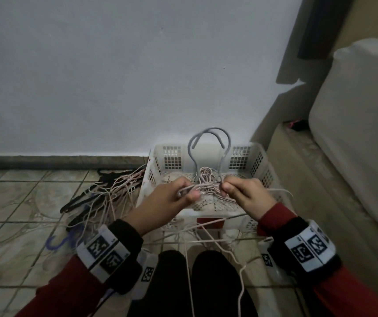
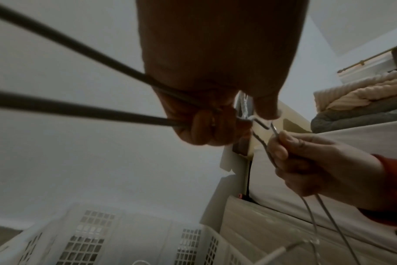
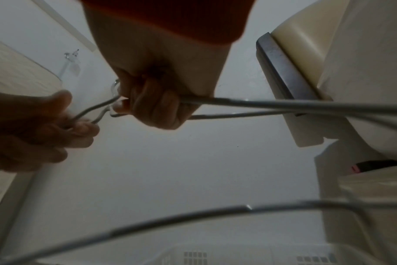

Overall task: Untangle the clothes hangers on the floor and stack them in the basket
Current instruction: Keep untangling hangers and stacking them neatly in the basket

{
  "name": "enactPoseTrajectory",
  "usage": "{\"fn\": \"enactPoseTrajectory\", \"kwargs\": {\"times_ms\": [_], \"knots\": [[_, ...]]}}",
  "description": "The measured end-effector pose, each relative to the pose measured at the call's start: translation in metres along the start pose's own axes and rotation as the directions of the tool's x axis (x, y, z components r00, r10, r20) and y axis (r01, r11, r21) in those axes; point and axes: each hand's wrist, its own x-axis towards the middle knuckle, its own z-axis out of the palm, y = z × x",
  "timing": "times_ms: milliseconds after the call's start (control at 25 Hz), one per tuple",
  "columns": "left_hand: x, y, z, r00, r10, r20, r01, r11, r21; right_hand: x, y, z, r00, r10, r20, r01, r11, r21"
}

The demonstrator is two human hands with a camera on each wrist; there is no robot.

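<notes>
1. Head view: left hand and right hand each pinch grey hangers over the white basket, hooks upright; pink hangers lie inside it; a tangled pile sits on the floor just left
2. Left wrist view: curled fingers grip two dark hanger wires
3. Right wrist view: fingers clench grey wires
</notes>
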Motion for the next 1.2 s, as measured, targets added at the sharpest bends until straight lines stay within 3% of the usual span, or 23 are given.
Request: {"fn": "enactPoseTrajectory", "kwargs": {"times_ms": [120, 280, 560, 640, 720, 760, 800, 920, 1000, 1080, 1200], "knots": [[0.001, -0.004, -0.005, 0.995, 0.023, -0.100, -0.013, 0.995, 0.099, -0.007, 0.007, -0.001, 0.987, -0.066, -0.148, 0.056, 0.996, -0.070], [0.000, -0.015, -0.015, 0.989, 0.003, -0.151, 0.033, 0.971, 0.235, -0.049, 0.024, -0.018, 0.941, -0.007, -0.339, -0.017, 0.998, -0.067], [0.011, -0.020, -0.009, 0.980, -0.064, -0.186, 0.122, 0.940, 0.320, -0.136, 0.049, 0.004, 0.918, 0.267, -0.292, -0.283, 0.959, -0.014], [0.015, -0.019, -0.007, 0.979, -0.062, -0.194, 0.123, 0.938, 0.323, -0.148, 0.051, 0.026, 0.880, 0.423, -0.217, -0.431, 0.902, 0.011], [0.018, -0.018, -0.005, 0.976, -0.053, -0.212, 0.118, 0.943, 0.310, -0.155, 0.044, 0.052, 0.783, 0.616, 0.092, -0.617, 0.787, -0.015], [0.019, -0.017, -0.004, 0.975, -0.042, -0.218, 0.109, 0.947, 0.304, -0.157, 0.042, 0.065, 0.714, 0.658, 0.240, -0.672, 0.740, -0.032], [0.020, -0.016, -0.003, 0.975, -0.031, -0.218, 0.097, 0.949, 0.298, -0.157, 0.039, 0.077, 0.683, 0.657, 0.318, -0.686, 0.727, -0.029], [0.019, -0.013, -0.002, 0.979, -0.001, -0.206, 0.057, 0.962, 0.268, -0.151, 0.034, 0.098, 0.700, 0.632, 0.331, -0.672, 0.741, 0.006], [0.018, -0.011, -0.004, 0.974, 0.042, -0.225, 0.019, 0.964, 0.266, -0.145, 0.025, 0.098, 0.710, 0.617, 0.338, -0.688, 0.711, 0.146], [0.018, -0.011, -0.008, 0.961, 0.096, -0.258, -0.008, 0.947, 0.321, -0.139, 0.015, 0.092, 0.738, 0.566, 0.367, -0.666, 0.696, 0.267], [0.017, -0.015, -0.018, 0.949, 0.178, -0.260, -0.038, 0.883, 0.468, -0.131, -0.001, 0.073, 0.794, 0.478, 0.375, -0.594, 0.741, 0.313]]}}
